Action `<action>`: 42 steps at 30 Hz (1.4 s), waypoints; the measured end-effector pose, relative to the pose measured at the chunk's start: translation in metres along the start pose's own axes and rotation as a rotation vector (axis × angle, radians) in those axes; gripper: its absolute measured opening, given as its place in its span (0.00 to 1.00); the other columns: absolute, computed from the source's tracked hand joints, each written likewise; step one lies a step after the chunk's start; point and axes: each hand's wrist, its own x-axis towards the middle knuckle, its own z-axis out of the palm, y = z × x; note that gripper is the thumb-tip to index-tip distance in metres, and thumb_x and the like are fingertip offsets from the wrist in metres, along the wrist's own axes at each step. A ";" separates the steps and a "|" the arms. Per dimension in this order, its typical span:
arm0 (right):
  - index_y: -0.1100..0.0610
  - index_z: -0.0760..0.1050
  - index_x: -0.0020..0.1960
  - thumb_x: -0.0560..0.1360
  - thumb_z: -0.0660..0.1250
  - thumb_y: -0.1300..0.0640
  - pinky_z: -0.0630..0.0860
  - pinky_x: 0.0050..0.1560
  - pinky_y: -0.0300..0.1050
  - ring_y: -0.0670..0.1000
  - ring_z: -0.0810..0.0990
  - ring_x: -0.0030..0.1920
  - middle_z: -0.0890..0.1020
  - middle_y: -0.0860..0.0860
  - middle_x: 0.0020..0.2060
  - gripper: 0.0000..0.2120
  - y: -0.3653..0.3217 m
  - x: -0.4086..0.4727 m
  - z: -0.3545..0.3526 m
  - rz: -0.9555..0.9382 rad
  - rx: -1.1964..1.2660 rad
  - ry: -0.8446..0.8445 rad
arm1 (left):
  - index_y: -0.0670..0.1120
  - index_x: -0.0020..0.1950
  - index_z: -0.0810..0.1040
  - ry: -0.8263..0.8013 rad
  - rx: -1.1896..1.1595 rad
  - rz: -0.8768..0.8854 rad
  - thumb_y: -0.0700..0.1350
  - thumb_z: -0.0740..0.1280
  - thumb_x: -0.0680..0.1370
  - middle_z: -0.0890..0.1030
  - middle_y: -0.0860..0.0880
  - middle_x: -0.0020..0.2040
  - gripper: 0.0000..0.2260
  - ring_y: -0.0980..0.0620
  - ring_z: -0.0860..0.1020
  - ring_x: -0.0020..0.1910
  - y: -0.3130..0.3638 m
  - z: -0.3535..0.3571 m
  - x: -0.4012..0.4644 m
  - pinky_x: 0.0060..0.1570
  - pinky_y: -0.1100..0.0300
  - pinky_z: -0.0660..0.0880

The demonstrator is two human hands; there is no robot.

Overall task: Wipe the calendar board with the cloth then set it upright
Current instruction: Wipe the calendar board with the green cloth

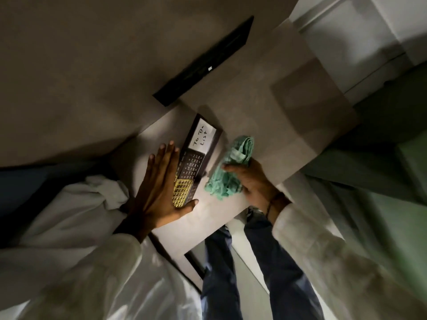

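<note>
One calendar board [196, 155], one cloth [227, 172], two hands on them

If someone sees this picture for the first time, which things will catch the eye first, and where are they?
The green cloth, bunched in the right hand right of centre, stands out on the pale table. Beside it lies the dark calendar board with a white "To Do List" note and a yellow grid, flat under the spread left hand. A black bar lies higher up.

One calendar board [196, 158], one cloth [227, 172], two hands [159, 192].
</note>
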 end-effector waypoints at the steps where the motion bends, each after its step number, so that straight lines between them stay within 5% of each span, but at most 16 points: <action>1: 0.59 0.76 0.61 0.69 0.75 0.68 0.83 0.51 0.54 0.58 0.84 0.55 0.85 0.56 0.55 0.22 0.005 -0.002 0.010 -0.034 0.009 -0.006 | 0.40 0.85 0.47 0.006 0.022 0.017 0.69 0.72 0.66 0.48 0.40 0.86 0.61 0.39 0.48 0.86 -0.003 0.002 0.002 0.82 0.37 0.52; 4: 0.61 0.76 0.61 0.69 0.72 0.72 0.83 0.52 0.60 0.60 0.84 0.54 0.84 0.60 0.55 0.22 0.019 -0.005 0.037 -0.169 -0.070 0.069 | 0.38 0.85 0.49 0.020 0.082 0.058 0.68 0.73 0.66 0.50 0.38 0.86 0.60 0.36 0.50 0.85 -0.008 0.007 0.005 0.81 0.35 0.54; 9: 0.57 0.79 0.57 0.69 0.70 0.68 0.80 0.40 0.43 0.53 0.82 0.43 0.85 0.56 0.49 0.18 0.035 0.004 0.065 -0.256 -0.248 0.226 | 0.40 0.85 0.46 0.067 0.092 0.074 0.70 0.70 0.67 0.53 0.36 0.85 0.59 0.36 0.51 0.85 -0.010 0.015 0.009 0.81 0.38 0.52; 16: 0.57 0.84 0.50 0.64 0.80 0.61 0.81 0.32 0.40 0.51 0.84 0.37 0.85 0.51 0.40 0.15 0.035 0.009 0.078 -0.232 -0.214 0.272 | 0.39 0.85 0.45 0.034 0.112 0.084 0.71 0.70 0.65 0.45 0.39 0.86 0.62 0.38 0.46 0.86 -0.013 0.018 0.010 0.83 0.44 0.43; 20: 0.54 0.83 0.46 0.63 0.78 0.61 0.83 0.34 0.42 0.44 0.84 0.35 0.84 0.45 0.36 0.12 0.037 0.005 0.086 -0.362 -0.247 0.248 | 0.41 0.85 0.42 0.042 0.103 0.069 0.71 0.69 0.65 0.43 0.40 0.86 0.62 0.39 0.44 0.86 -0.013 0.019 0.012 0.84 0.46 0.41; 25: 0.59 0.83 0.45 0.66 0.76 0.64 0.85 0.42 0.59 0.56 0.86 0.43 0.87 0.55 0.41 0.09 0.037 0.011 0.079 -0.361 -0.334 0.317 | 0.38 0.85 0.46 0.067 0.093 0.083 0.70 0.70 0.65 0.47 0.38 0.86 0.62 0.38 0.46 0.86 -0.012 0.022 0.012 0.84 0.42 0.47; 30: 0.54 0.84 0.48 0.63 0.78 0.58 0.86 0.44 0.54 0.51 0.87 0.42 0.86 0.47 0.39 0.13 0.042 0.002 0.084 -0.385 -0.343 0.238 | 0.38 0.85 0.46 0.088 0.095 0.069 0.70 0.69 0.66 0.46 0.39 0.86 0.61 0.39 0.45 0.86 -0.015 0.022 0.014 0.84 0.45 0.44; 34: 0.59 0.84 0.47 0.65 0.79 0.60 0.85 0.43 0.59 0.56 0.87 0.43 0.87 0.56 0.43 0.11 0.037 0.005 0.081 -0.341 -0.333 0.268 | 0.37 0.85 0.47 0.080 0.102 0.078 0.71 0.69 0.66 0.47 0.37 0.86 0.61 0.38 0.46 0.86 -0.013 0.020 0.014 0.84 0.42 0.48; 38: 0.53 0.84 0.41 0.62 0.79 0.55 0.85 0.36 0.55 0.53 0.87 0.38 0.87 0.50 0.36 0.09 0.032 0.000 0.086 -0.390 -0.345 0.241 | 0.36 0.84 0.47 0.095 0.095 0.072 0.70 0.69 0.66 0.49 0.35 0.85 0.61 0.36 0.49 0.85 -0.012 0.019 0.014 0.83 0.40 0.50; 42: 0.59 0.85 0.46 0.65 0.80 0.59 0.85 0.40 0.59 0.54 0.86 0.39 0.87 0.56 0.41 0.11 0.029 0.007 0.081 -0.365 -0.356 0.278 | 0.36 0.84 0.45 0.056 0.119 0.070 0.71 0.68 0.65 0.46 0.36 0.85 0.62 0.36 0.46 0.85 -0.011 0.016 0.014 0.83 0.41 0.49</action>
